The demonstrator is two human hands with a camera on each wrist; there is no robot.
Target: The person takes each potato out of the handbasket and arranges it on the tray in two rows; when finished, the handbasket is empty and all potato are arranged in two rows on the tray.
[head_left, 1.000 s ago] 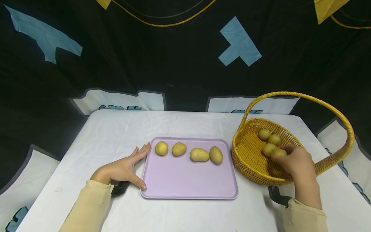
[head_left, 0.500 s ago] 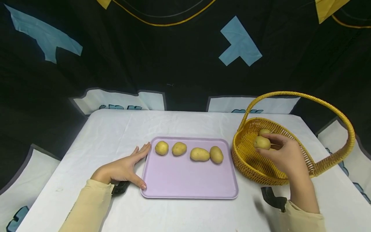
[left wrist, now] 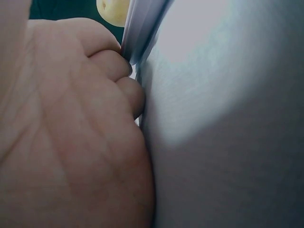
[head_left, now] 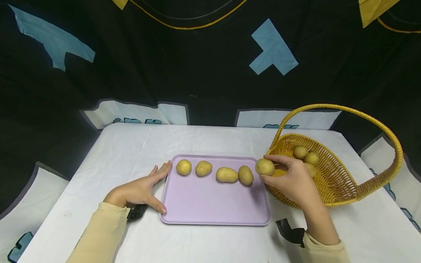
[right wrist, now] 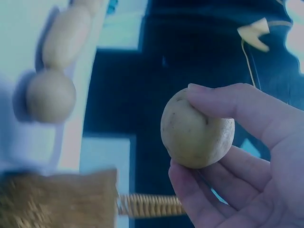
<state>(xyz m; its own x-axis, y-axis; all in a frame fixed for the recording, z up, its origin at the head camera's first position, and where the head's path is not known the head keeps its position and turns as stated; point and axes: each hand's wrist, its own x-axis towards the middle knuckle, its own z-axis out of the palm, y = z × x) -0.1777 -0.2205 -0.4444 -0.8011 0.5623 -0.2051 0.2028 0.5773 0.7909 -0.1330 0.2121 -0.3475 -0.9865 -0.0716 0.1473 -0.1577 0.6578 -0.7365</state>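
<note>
Between the thumb and fingers of my right hand (head_left: 296, 180), a round yellow potato (head_left: 264, 167) is pinched above the right rim of a lilac tray (head_left: 213, 206). The right wrist view shows this potato (right wrist: 194, 135) close up, thumb on top and fingers below. Several potatoes lie in a row along the tray's far side, among them a long potato (head_left: 226, 175). My left hand (head_left: 138, 190) rests on the table with fingers spread, fingertips and thumb at the tray's left edge. In the left wrist view, its palm (left wrist: 71, 128) stands against the tablecloth.
To the tray's right stands a yellow wicker basket (head_left: 338, 182) with a tall arched handle (head_left: 368, 116). Potatoes (head_left: 311, 158) lie inside it. The white-covered table (head_left: 204, 140) ends at a black curtain (head_left: 204, 73) behind.
My right hand has lifted a potato out of the basket and carried it left to the tray's right edge. The left hand and the tray's potatoes have stayed in place.
</note>
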